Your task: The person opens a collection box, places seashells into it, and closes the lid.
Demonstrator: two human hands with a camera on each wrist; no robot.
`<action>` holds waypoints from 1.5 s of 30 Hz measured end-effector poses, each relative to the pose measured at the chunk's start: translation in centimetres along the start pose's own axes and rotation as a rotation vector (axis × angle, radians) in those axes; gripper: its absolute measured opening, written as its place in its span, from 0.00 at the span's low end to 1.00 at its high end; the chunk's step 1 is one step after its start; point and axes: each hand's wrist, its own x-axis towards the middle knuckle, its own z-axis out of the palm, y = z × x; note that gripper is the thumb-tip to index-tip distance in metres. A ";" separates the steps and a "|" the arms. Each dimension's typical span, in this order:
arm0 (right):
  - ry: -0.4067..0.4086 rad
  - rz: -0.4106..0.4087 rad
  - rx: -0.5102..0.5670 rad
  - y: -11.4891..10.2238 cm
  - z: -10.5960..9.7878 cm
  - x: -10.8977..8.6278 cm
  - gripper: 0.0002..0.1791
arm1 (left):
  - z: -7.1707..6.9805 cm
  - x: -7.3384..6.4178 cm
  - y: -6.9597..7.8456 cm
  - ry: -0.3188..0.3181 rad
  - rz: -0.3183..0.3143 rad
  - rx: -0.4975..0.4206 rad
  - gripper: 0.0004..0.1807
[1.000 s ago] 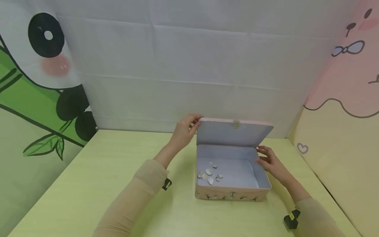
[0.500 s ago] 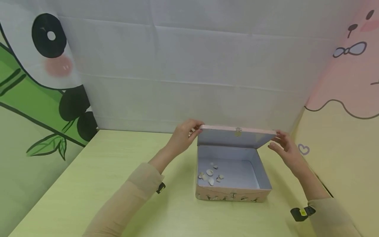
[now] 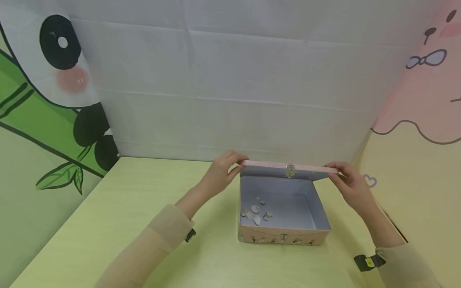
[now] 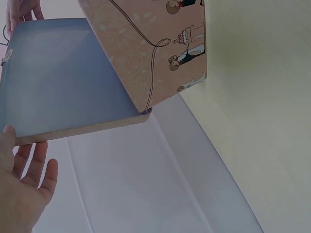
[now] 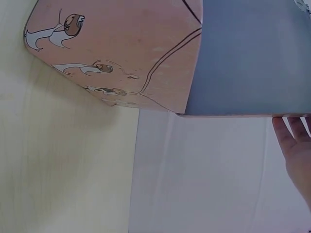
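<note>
A pink box [image 3: 266,235] with cartoon figures on its sides stands on the table, its hinged lid [image 3: 270,168] raised and tilted over the back. My left hand [image 3: 219,172] pinches the lid's left front corner between thumb and fingers. At the opposite corner my right hand [image 3: 351,186] grips the lid's edge, thumb below and fingers on top. Inside the box, several small seashells [image 3: 255,209] lie toward the left of the blue-grey floor. A metal clasp [image 3: 290,170] sits mid-way along the lid's front edge. In the left wrist view the lid's inner face [image 4: 58,82] shows.
The pale yellow-green table [image 3: 144,200] stretches out left of the box. Behind it hangs a white cloth [image 3: 216,80]. A printed panel [image 3: 414,180] rises close on the right, beyond my right hand.
The lid has come down and forward in my left hand. My right hand has left the box's right side wall, moved up and taken hold of the lid's right corner.
</note>
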 end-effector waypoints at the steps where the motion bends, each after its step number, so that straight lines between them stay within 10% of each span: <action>1: 0.005 -0.007 -0.006 0.0 0.0 -0.1 0.14 | 0.0 -0.2 0.1 -0.005 -0.003 0.001 0.12; 28: -0.089 -0.064 -0.132 1.7 0.9 -3.0 0.20 | 0.5 -3.3 1.3 -0.093 -0.011 0.013 0.12; 45: -0.115 -0.299 -0.190 4.1 1.9 -3.8 0.25 | 1.9 -5.2 0.4 -0.140 0.027 0.072 0.13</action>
